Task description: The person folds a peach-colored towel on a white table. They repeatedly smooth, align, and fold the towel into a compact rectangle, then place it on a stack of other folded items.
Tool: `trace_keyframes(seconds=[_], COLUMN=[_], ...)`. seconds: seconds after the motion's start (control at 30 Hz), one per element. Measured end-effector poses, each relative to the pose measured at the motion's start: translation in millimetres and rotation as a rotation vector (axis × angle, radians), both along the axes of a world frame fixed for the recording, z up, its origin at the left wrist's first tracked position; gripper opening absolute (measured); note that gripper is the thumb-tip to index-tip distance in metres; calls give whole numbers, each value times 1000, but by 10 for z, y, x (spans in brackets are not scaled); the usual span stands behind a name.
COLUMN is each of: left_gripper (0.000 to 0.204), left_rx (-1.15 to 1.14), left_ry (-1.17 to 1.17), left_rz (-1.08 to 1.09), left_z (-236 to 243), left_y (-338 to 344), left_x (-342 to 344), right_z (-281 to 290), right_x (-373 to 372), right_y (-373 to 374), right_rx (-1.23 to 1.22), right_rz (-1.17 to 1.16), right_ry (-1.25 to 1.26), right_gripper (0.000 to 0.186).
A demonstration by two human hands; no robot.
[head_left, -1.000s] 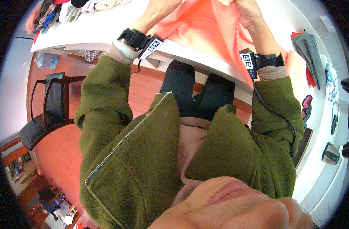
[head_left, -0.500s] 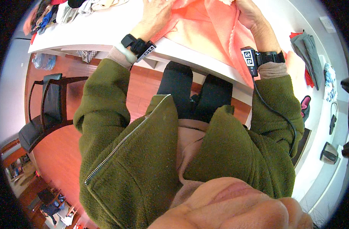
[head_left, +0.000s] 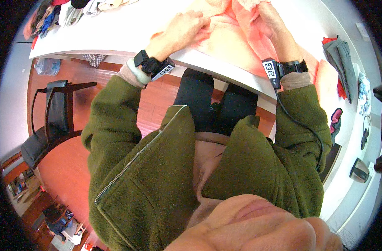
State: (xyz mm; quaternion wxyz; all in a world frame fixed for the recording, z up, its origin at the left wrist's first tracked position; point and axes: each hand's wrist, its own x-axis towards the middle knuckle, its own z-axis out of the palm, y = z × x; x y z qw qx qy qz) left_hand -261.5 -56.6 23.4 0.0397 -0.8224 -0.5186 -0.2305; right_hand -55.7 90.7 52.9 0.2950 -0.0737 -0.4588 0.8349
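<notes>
Hands point(head_left: 186, 30) curled — apart, on coral cloth point(head_left: 230, 39)

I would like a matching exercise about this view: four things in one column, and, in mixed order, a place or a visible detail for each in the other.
Things
1. Pink cloth
2. Grey garment
3. Chair
4. Green jacket

Places and details
A. Has a black seat and dark arms, at the picture's left
B. Has a long metal zip along one edge
C. On the white table, by the left hand and the right hand
D. At the picture's right, with red fabric showing beside it

Right pairs: 1-C, 2-D, 3-A, 4-B
</notes>
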Motion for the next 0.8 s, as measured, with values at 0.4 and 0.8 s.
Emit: trace_keyframes(seconds=[0.4, 0.8], left_gripper=[35, 33], left_rx=[-364, -389], left_ry=[-209, -264], left_rz=[232, 62], left_z=[100, 327], left_y=[-19, 137], left_x=[-52, -26], right_z=[491, 555], right_x=[-41, -46], right_y=[-450, -725], right_rx=[-915, -163], right_rz=[268, -120], right_ry=[286, 270], right_gripper=[17, 15])
